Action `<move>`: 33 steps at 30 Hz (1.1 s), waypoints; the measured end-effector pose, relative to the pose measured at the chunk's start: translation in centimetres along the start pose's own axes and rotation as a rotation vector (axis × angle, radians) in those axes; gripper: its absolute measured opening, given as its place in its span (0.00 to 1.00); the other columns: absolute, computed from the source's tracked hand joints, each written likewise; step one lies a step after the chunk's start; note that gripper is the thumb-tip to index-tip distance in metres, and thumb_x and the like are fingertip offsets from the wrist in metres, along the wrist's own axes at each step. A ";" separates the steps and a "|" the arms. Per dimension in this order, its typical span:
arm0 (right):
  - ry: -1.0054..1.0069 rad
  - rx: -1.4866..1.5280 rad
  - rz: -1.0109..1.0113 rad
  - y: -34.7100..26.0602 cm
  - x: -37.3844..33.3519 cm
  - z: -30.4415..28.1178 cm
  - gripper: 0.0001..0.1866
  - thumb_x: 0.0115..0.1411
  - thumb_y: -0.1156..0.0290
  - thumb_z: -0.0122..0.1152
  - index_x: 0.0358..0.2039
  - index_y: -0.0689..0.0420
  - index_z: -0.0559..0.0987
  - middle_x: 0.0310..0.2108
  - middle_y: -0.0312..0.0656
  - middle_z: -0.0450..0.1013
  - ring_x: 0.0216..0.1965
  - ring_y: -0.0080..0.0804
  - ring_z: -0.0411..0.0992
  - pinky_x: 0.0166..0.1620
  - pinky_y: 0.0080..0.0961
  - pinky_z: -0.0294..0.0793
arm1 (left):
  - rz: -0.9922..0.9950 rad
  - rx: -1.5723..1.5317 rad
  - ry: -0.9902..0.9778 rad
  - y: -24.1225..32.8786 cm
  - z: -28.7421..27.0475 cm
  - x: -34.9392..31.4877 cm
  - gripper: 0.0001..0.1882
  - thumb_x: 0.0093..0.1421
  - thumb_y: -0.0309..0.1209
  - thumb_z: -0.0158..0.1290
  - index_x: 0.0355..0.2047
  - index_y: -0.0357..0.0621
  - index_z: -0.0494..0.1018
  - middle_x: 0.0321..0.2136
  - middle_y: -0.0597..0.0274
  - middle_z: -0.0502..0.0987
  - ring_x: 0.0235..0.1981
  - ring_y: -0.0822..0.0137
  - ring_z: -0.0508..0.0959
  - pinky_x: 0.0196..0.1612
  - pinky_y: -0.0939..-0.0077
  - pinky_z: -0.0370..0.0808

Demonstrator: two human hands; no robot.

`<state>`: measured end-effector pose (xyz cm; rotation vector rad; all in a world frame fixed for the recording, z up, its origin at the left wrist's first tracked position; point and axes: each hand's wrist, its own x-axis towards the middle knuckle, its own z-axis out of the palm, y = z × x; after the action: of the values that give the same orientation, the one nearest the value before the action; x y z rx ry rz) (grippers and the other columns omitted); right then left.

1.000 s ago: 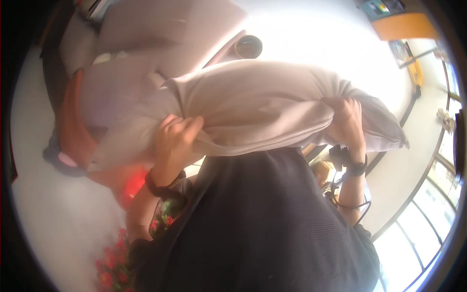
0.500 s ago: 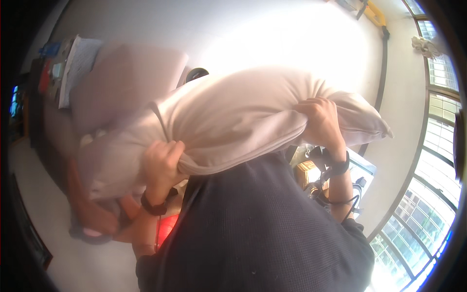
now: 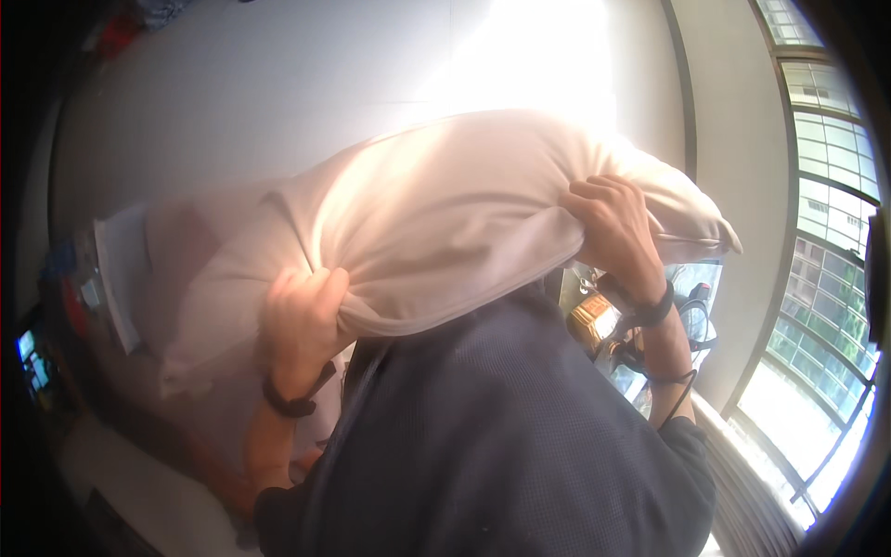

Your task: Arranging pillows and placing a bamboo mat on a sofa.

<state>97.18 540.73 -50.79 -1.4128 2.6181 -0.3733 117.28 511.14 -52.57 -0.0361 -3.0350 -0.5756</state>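
A large beige cushion stretches across the middle of the view, raised in front of my dark shirt. My left hand is closed on its near edge at the left, bunching the fabric into folds. Toward the right end, my right hand grips the same edge, fingers curled over the top. A seam runs along the sagging near edge between my hands. Dark bands circle both my wrists. The cushion's left end is blurred, and its underside is hidden.
Beyond my right wrist, a gold box and dark cables lie on a light surface. Tall windows line the right side. A pinkish padded shape shows hazily at the left, near a lit screen.
My view has turned, so the padded shape and the items at the left sit lower and farther left. Both hands keep their hold on the cushion, which has shifted little.
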 end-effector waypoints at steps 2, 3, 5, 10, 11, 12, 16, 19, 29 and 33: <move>0.010 -0.030 0.006 1.1 0.8 -0.6 0.13 0.27 0.69 0.63 0.16 0.53 0.69 0.17 0.35 0.63 0.23 0.38 0.67 0.29 0.32 0.66 | 0.016 -0.037 0.015 0.0 -0.5 2.4 0.12 0.46 0.34 0.56 0.17 0.46 0.64 0.14 0.60 0.67 0.18 0.57 0.70 0.26 0.66 0.65; 0.018 -0.030 0.014 1.8 1.1 -0.7 0.13 0.27 0.69 0.63 0.16 0.53 0.69 0.17 0.35 0.63 0.23 0.38 0.67 0.29 0.32 0.66 | 0.026 -0.033 0.014 0.0 -0.4 3.2 0.12 0.46 0.34 0.56 0.17 0.46 0.64 0.14 0.60 0.67 0.18 0.57 0.70 0.26 0.66 0.65; 0.075 -0.021 -0.019 3.3 1.7 -0.6 0.13 0.28 0.69 0.62 0.16 0.53 0.68 0.17 0.35 0.63 0.23 0.37 0.67 0.30 0.31 0.65 | 0.031 -0.030 0.026 -0.2 0.0 4.8 0.14 0.45 0.34 0.59 0.16 0.46 0.64 0.14 0.59 0.68 0.18 0.57 0.70 0.26 0.66 0.65; 0.130 -0.024 -0.007 5.3 5.1 -1.5 0.11 0.29 0.74 0.61 0.15 0.52 0.68 0.16 0.34 0.63 0.25 0.34 0.66 0.34 0.28 0.63 | -0.013 -0.055 0.029 -1.0 -0.5 8.2 0.16 0.44 0.34 0.61 0.17 0.44 0.64 0.13 0.56 0.67 0.18 0.53 0.69 0.24 0.64 0.63; 0.129 -0.047 0.009 5.4 5.7 -2.5 0.11 0.29 0.74 0.61 0.15 0.52 0.68 0.16 0.34 0.63 0.25 0.34 0.66 0.34 0.28 0.63 | -0.005 -0.067 0.003 -1.5 -0.4 8.9 0.16 0.45 0.34 0.61 0.17 0.44 0.64 0.13 0.56 0.67 0.18 0.52 0.69 0.24 0.63 0.62; 0.097 -0.020 -0.025 5.7 7.2 -2.2 0.11 0.28 0.74 0.60 0.15 0.52 0.67 0.16 0.34 0.63 0.25 0.34 0.66 0.34 0.28 0.62 | -0.047 -0.050 -0.022 -2.0 -0.4 8.7 0.16 0.45 0.35 0.61 0.16 0.44 0.64 0.13 0.55 0.67 0.18 0.52 0.68 0.23 0.63 0.62; -0.006 0.032 -0.146 5.8 12.7 -0.9 0.11 0.27 0.76 0.60 0.14 0.51 0.68 0.16 0.34 0.64 0.24 0.34 0.66 0.32 0.28 0.61 | -0.232 -0.005 -0.018 -3.5 -0.4 6.7 0.17 0.49 0.39 0.59 0.17 0.44 0.65 0.13 0.55 0.67 0.18 0.52 0.69 0.24 0.62 0.62; -0.067 0.075 -0.215 5.5 16.9 0.5 0.11 0.27 0.76 0.60 0.14 0.52 0.68 0.16 0.34 0.64 0.24 0.35 0.66 0.32 0.28 0.61 | -0.326 -0.036 -0.028 -4.8 -1.0 6.2 0.19 0.47 0.46 0.58 0.22 0.44 0.67 0.18 0.59 0.70 0.21 0.53 0.71 0.26 0.60 0.64; -0.248 0.079 -0.324 -1.3 36.3 5.2 0.21 0.28 0.78 0.60 0.30 0.51 0.83 0.23 0.37 0.75 0.31 0.40 0.74 0.39 0.33 0.70 | -0.572 0.002 0.147 -17.5 -2.2 4.8 0.08 0.48 0.32 0.54 0.25 0.44 0.68 0.19 0.59 0.71 0.21 0.51 0.71 0.27 0.59 0.66; -0.279 0.103 -0.189 -4.6 44.3 4.3 0.22 0.28 0.78 0.58 0.30 0.49 0.83 0.22 0.41 0.75 0.31 0.44 0.74 0.36 0.36 0.72 | -0.543 -0.085 0.071 -26.3 -6.1 6.9 0.10 0.45 0.31 0.57 0.27 0.45 0.69 0.19 0.59 0.72 0.25 0.53 0.74 0.30 0.59 0.68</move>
<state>77.67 500.63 -53.99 -1.5569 2.2234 -0.3024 109.85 484.51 -56.09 0.8045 -2.9324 -0.7116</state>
